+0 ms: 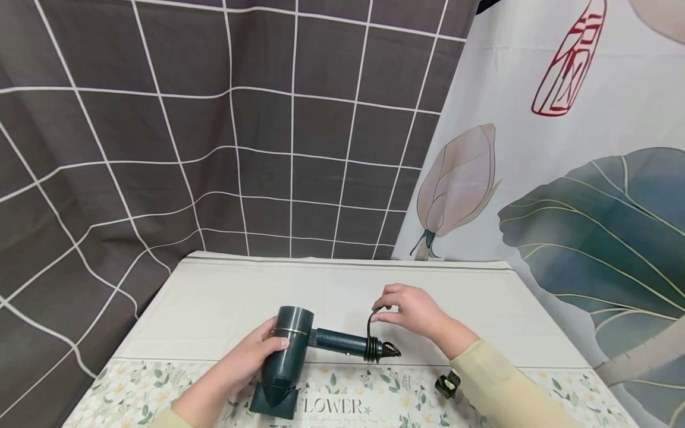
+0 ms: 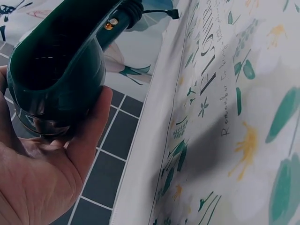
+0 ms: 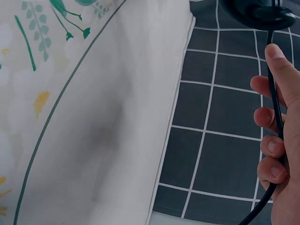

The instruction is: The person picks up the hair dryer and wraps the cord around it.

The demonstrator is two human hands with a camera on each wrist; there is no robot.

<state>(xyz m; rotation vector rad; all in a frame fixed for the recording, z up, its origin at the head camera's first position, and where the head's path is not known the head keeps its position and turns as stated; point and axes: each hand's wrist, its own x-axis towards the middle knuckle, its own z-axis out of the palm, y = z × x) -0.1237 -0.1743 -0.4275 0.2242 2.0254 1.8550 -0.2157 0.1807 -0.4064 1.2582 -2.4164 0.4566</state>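
A dark green hair dryer (image 1: 286,356) is held up over the front part of the table, its handle pointing right. My left hand (image 1: 247,356) grips the barrel, thumb across the near side. The flat nozzle points down toward me; in the left wrist view the barrel (image 2: 61,98) fills the palm. Several turns of black cord (image 1: 371,349) wrap the handle's end. From them a length rises to my right hand (image 1: 411,309), which pinches it above and right of the handle. In the right wrist view, the cord (image 3: 273,101) runs along the curled fingers.
A black plug (image 1: 447,385) lies on the cloth beside my right sleeve. The tablecloth (image 1: 257,291) is white at the back, with a flowered, lettered band in front. A dark grid curtain (image 1: 267,125) hangs behind, and a white printed curtain (image 1: 514,119) stands to the right.
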